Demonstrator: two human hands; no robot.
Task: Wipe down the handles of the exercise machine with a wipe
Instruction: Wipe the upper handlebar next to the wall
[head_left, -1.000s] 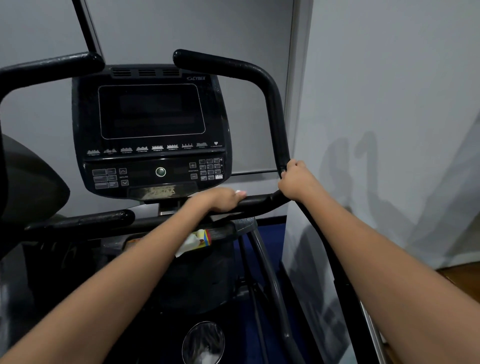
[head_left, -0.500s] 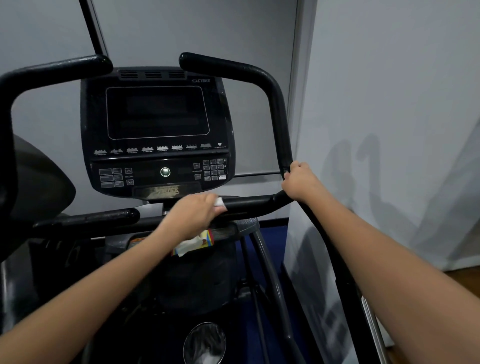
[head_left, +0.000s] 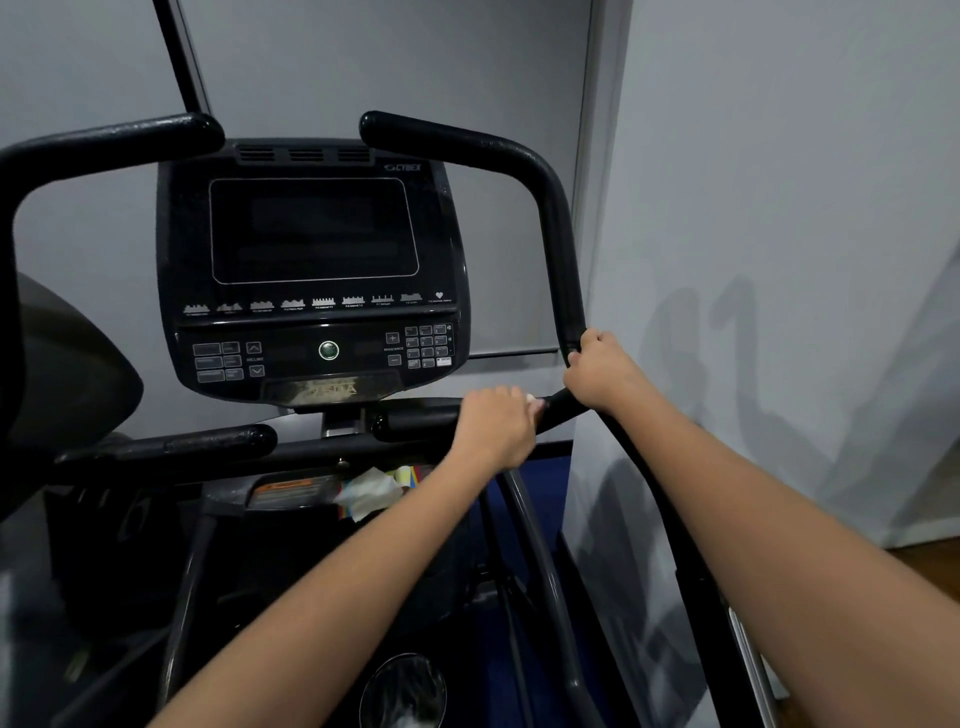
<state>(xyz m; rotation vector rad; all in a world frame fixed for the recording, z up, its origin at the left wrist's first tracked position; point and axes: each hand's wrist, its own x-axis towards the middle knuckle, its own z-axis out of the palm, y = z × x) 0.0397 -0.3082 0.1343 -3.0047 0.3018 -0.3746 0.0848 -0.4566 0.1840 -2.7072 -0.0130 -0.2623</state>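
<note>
Sliding right along the lower handle, left hand wrapped over the wipe, now near the bend; right hand clenched around the upright handle, steadying.

The console is showing the brand "CYBEX" at its upper right corner. Beside the plus and minus keys, "RESISTANCE" is reading faintly. The remaining key and program labels are staying too small to read.
</note>
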